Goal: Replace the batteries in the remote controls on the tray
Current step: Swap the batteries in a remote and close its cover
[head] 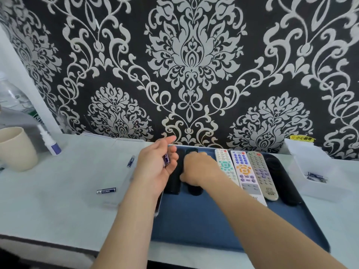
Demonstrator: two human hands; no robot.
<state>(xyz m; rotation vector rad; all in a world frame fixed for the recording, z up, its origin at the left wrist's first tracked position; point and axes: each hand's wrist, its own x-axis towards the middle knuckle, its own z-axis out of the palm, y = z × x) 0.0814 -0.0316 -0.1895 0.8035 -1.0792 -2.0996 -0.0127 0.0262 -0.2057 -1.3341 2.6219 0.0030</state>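
A dark blue tray (204, 220) holds several remote controls in a row. My left hand (155, 166) hovers over the tray's left edge and holds a blue battery (166, 160) between its fingers. My right hand (198, 169) lies on a black remote (195, 190) near the tray's left end, covering most of it. Another black remote (172, 183) lies just left of it. To the right lie a white remote with green buttons (225, 166), a white one with blue buttons (245, 171), a grey one (262, 175) and a black one (279, 181).
Two loose batteries (106, 190) (131, 161) lie in a clear tray (116, 202) on the white table, left of the blue tray. A beige cup (17, 148) and a small bottle (49, 141) stand at far left. A clear box with batteries (315, 176) sits at right. The patterned wall is close behind.
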